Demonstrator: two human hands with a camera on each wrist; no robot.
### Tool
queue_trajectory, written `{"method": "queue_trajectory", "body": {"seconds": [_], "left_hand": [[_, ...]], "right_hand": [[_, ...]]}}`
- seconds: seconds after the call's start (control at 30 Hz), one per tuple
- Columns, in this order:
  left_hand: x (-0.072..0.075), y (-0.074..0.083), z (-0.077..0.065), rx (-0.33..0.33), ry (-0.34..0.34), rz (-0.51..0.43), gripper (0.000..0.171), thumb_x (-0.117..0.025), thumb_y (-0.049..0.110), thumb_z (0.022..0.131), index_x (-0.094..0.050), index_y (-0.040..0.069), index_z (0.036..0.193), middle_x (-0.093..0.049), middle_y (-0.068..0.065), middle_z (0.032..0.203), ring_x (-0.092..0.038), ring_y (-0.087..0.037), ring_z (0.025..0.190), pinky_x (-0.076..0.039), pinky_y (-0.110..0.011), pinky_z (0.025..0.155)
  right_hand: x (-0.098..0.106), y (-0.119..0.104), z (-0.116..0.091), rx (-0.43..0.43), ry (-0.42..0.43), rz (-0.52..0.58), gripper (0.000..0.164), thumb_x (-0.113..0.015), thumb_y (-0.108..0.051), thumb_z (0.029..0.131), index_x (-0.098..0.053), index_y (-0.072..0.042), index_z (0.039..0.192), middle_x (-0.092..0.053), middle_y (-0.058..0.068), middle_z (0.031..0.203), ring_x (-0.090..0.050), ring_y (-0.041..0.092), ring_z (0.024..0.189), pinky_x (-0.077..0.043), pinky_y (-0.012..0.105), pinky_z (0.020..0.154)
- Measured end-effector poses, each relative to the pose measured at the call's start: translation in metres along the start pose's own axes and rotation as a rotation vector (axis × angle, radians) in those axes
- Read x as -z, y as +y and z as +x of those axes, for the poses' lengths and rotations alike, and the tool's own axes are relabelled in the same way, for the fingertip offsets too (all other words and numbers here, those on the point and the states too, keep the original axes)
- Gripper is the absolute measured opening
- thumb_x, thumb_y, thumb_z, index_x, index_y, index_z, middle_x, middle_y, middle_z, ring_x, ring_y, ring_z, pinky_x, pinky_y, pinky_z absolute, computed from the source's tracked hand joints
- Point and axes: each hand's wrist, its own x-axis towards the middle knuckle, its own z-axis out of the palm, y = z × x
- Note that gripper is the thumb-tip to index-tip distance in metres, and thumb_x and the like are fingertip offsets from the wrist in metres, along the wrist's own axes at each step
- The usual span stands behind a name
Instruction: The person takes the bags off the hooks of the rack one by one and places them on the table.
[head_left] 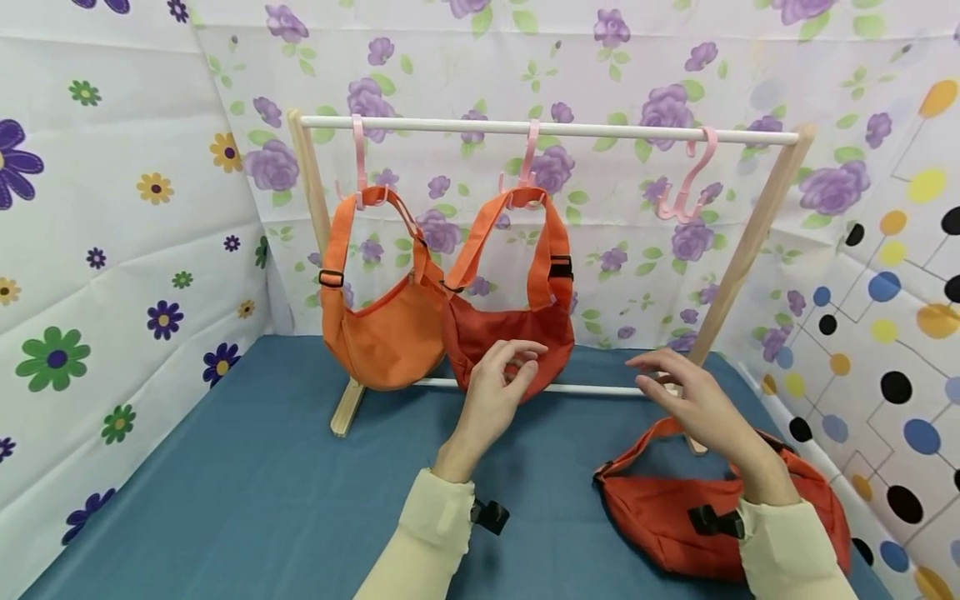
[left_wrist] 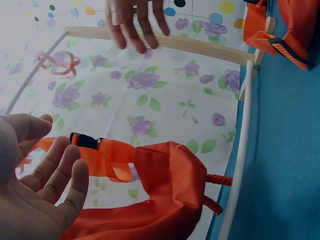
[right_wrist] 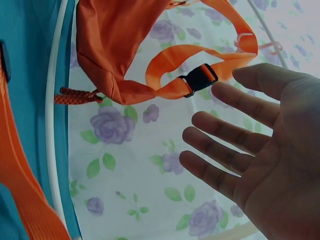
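My left hand [head_left: 491, 392] hovers in front of a red-orange shoulder bag [head_left: 491, 323], its fingers loosely bent and holding nothing. That bag hangs by its strap from the middle pink hook [head_left: 529, 158]; a black buckle [right_wrist: 201, 78] on the strap shows in the right wrist view. To its left, a lighter orange bag [head_left: 393, 342] hangs on another pink hook [head_left: 360, 158]. My right hand [head_left: 701, 404] is in the air with relaxed fingers, above a third, red-orange bag [head_left: 652, 517] lying on the table. The right forearm hides part of that bag.
A rack with a white top rail [head_left: 450, 126] and wooden side posts [head_left: 757, 229] stands on the blue tabletop [head_left: 225, 500]. A third pink hook [head_left: 686, 187] hangs bare near its right end. A white lower bar [head_left: 592, 389] runs between the feet. Patterned cloth walls [head_left: 630, 50] surround the table.
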Motion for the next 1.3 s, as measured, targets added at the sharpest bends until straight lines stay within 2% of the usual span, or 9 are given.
{"method": "queue_trajectory", "body": {"seconds": [0.23, 0.43, 0.67, 0.87, 0.97, 1.03, 1.1, 1.2, 1.3], "left_hand": [[0.0, -0.002, 0.0, 0.011, -0.016, 0.012, 0.02, -0.064, 0.015, 0.105, -0.073, 0.015, 0.123, -0.066, -0.008, 0.115, -0.064, -0.022, 0.099, -0.055, -0.031, 0.082], [0.001, 0.0, 0.0, 0.0, -0.025, 0.016, 0.02, -0.063, 0.013, 0.106, -0.073, 0.012, 0.123, -0.066, -0.012, 0.117, -0.064, -0.019, 0.099, -0.055, -0.034, 0.084], [0.003, 0.004, 0.002, -0.004, 0.008, 0.032, 0.02, -0.064, 0.009, 0.104, -0.074, 0.013, 0.121, -0.064, -0.005, 0.114, -0.063, -0.015, 0.094, -0.055, -0.031, 0.081], [0.006, 0.009, 0.004, -0.026, 0.025, 0.026, 0.021, -0.063, 0.008, 0.104, -0.075, 0.012, 0.121, -0.062, -0.009, 0.115, -0.061, -0.015, 0.093, -0.055, -0.03, 0.079], [0.008, 0.011, 0.005, -0.041, 0.038, 0.035, 0.02, -0.062, 0.008, 0.104, -0.075, 0.012, 0.12, -0.062, -0.01, 0.116, -0.061, -0.015, 0.093, -0.055, -0.03, 0.08], [0.009, 0.013, 0.006, -0.05, 0.049, 0.041, 0.02, -0.063, 0.008, 0.104, -0.075, 0.014, 0.119, -0.062, -0.008, 0.116, -0.061, -0.015, 0.094, -0.055, -0.031, 0.08], [0.01, 0.015, 0.007, -0.056, 0.055, 0.04, 0.02, -0.063, 0.008, 0.104, -0.075, 0.014, 0.119, -0.062, -0.009, 0.116, -0.061, -0.016, 0.094, -0.055, -0.031, 0.081], [0.012, 0.017, 0.009, -0.062, 0.062, 0.04, 0.02, -0.063, 0.01, 0.104, -0.075, 0.014, 0.119, -0.062, -0.009, 0.116, -0.062, -0.016, 0.095, -0.056, -0.032, 0.082], [0.014, 0.018, 0.011, -0.067, 0.063, 0.049, 0.019, -0.063, 0.011, 0.104, -0.075, 0.014, 0.119, -0.062, -0.007, 0.116, -0.062, -0.016, 0.095, -0.055, -0.032, 0.082]], "right_hand": [[-0.008, -0.005, 0.01, 0.021, 0.06, 0.03, 0.028, -0.058, -0.02, 0.109, -0.066, -0.012, 0.135, -0.064, 0.005, 0.132, -0.057, 0.001, 0.113, -0.045, 0.016, 0.094], [-0.011, -0.008, 0.016, 0.0, 0.051, 0.045, 0.027, -0.057, -0.024, 0.11, -0.066, -0.016, 0.134, -0.063, 0.004, 0.132, -0.058, 0.005, 0.112, -0.046, 0.016, 0.093], [-0.011, -0.013, 0.018, -0.007, 0.034, 0.083, 0.028, -0.057, -0.024, 0.11, -0.065, -0.015, 0.134, -0.063, 0.005, 0.134, -0.059, 0.005, 0.114, -0.045, 0.015, 0.095], [-0.01, -0.019, 0.022, 0.005, 0.031, 0.135, 0.029, -0.056, -0.024, 0.11, -0.065, -0.015, 0.136, -0.063, 0.005, 0.135, -0.059, 0.002, 0.115, -0.045, 0.014, 0.096], [-0.013, -0.021, 0.025, 0.007, 0.019, 0.145, 0.03, -0.057, -0.024, 0.11, -0.064, -0.015, 0.137, -0.062, 0.004, 0.136, -0.059, 0.005, 0.117, -0.045, 0.014, 0.097], [-0.014, -0.022, 0.027, 0.013, 0.002, 0.161, 0.031, -0.057, -0.024, 0.11, -0.063, -0.016, 0.139, -0.06, 0.003, 0.139, -0.058, 0.009, 0.121, -0.047, 0.022, 0.102], [-0.016, -0.022, 0.029, 0.025, -0.02, 0.185, 0.034, -0.056, -0.023, 0.11, -0.061, -0.018, 0.143, -0.057, 0.003, 0.144, -0.055, 0.016, 0.128, -0.046, 0.037, 0.108], [-0.019, -0.023, 0.031, 0.045, -0.046, 0.214, 0.039, -0.057, -0.022, 0.11, -0.057, -0.022, 0.149, -0.05, 0.005, 0.152, -0.046, 0.025, 0.14, -0.038, 0.06, 0.113], [-0.019, -0.024, 0.033, 0.051, -0.059, 0.221, 0.044, -0.058, -0.022, 0.109, -0.053, -0.026, 0.153, -0.043, 0.007, 0.159, -0.037, 0.031, 0.148, -0.03, 0.069, 0.114]]}}
